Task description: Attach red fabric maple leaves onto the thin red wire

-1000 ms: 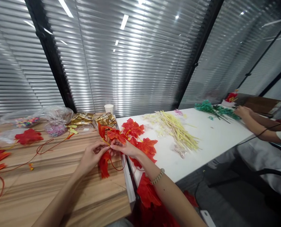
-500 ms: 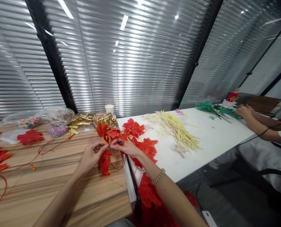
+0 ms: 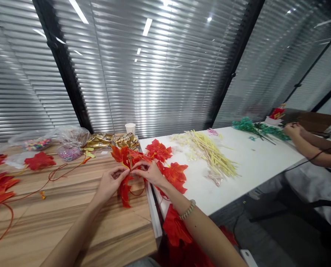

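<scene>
Over the seam where the striped wooden worktop [image 3: 71, 207] meets the white one, the left hand [image 3: 110, 182] and right hand [image 3: 148, 172] meet, fingers pinched shut on a floppy red-orange fabric maple-leaf garland [image 3: 125, 157] on thin red wire. Farther back, a clear plastic tub [image 3: 66, 152] holds pink beads, crinkled clear bags [image 3: 32, 141] hold coloured ones, beside a white paper cup [image 3: 130, 128]. Pale yellow plastic stems [image 3: 210, 155] lie heaped.
</scene>
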`<state>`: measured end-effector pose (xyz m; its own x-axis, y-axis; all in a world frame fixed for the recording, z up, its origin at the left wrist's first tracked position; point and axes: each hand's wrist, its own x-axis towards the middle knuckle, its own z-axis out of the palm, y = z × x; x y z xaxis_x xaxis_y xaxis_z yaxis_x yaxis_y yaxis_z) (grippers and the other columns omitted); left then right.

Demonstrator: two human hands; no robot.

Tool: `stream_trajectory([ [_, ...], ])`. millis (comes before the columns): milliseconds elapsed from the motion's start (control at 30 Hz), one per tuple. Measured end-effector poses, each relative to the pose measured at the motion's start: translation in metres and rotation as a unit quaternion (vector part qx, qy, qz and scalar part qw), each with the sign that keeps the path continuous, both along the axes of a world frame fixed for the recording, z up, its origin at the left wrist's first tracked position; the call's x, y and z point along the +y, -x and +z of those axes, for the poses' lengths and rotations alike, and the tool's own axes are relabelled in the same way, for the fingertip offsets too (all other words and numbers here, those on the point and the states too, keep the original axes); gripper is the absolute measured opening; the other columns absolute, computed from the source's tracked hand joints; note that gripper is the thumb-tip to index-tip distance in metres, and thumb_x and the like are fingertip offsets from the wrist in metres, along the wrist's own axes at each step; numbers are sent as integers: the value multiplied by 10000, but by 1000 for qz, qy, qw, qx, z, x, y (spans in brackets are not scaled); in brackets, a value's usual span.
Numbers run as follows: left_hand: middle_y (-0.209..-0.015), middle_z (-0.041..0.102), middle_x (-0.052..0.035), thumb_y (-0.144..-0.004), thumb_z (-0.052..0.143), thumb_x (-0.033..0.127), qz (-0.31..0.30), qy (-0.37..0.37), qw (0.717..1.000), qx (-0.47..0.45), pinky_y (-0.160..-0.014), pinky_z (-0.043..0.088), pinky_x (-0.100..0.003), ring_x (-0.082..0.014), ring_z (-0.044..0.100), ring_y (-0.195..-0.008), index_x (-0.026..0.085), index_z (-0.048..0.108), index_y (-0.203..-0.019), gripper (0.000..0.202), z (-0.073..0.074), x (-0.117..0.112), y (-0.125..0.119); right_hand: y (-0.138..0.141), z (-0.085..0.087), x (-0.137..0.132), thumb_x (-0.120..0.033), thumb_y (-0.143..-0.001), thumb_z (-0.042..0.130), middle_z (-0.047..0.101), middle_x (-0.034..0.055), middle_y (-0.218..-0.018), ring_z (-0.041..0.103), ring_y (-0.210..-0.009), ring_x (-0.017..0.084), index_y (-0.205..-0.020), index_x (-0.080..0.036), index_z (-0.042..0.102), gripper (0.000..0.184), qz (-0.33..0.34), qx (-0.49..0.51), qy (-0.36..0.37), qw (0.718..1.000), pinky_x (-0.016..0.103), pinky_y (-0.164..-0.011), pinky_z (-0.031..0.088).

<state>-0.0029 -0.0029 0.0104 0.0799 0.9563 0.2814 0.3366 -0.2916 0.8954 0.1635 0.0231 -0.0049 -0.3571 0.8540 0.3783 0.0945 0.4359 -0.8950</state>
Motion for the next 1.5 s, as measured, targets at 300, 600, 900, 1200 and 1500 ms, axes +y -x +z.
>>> stream_trajectory([
  [300, -798, 684, -74, -622, 643, 442, 23, 40, 996, -75, -691, 503, -288, -193, 624, -726, 135, 634, -769, 340, -8, 1, -5, 3, -9, -2, -340, -797, 536, 572, 66, -867, 519, -816, 173, -851, -243, 688, 189, -126, -73, -213, 966, 302, -762, 425],
  [600, -811, 684, -71, -569, 669, 476, 41, 69, 992, -101, -717, 484, -292, -201, 612, -755, 139, 643, -760, 388, -5, 0, -7, 2, -16, 1, -241, -833, 479, 630, 62, -907, 573, -823, 146, -914, -200, 651, 194, -153, -101, -318, 930, 261, -768, 467],
  [900, -776, 678, -52, -576, 688, 425, 25, 85, 986, -140, -676, 459, -259, -178, 598, -723, 147, 653, -752, 332, -5, -2, -7, 8, -4, -5, -188, -780, 539, 647, 49, -851, 599, -784, 140, -818, -180, 645, 113, -115, 5, -258, 959, 255, -745, 480],
  [1200, -740, 670, -54, -536, 731, 368, 17, 107, 970, -216, -613, 446, -241, -159, 581, -685, 139, 660, -730, 308, -6, -3, -10, 11, 3, -9, -227, -802, 501, 632, 36, -783, 595, -756, 141, -766, -181, 614, 127, -93, 23, -173, 980, 247, -733, 477],
  [1500, -723, 663, -46, -514, 756, 314, 22, 114, 955, -272, -609, 448, -234, -141, 576, -661, 137, 662, -723, 290, -11, -3, -13, 12, -5, -5, -290, -823, 473, 598, 20, -735, 566, -695, 127, -755, -191, 585, 165, -48, 42, -112, 992, 239, -682, 476],
])
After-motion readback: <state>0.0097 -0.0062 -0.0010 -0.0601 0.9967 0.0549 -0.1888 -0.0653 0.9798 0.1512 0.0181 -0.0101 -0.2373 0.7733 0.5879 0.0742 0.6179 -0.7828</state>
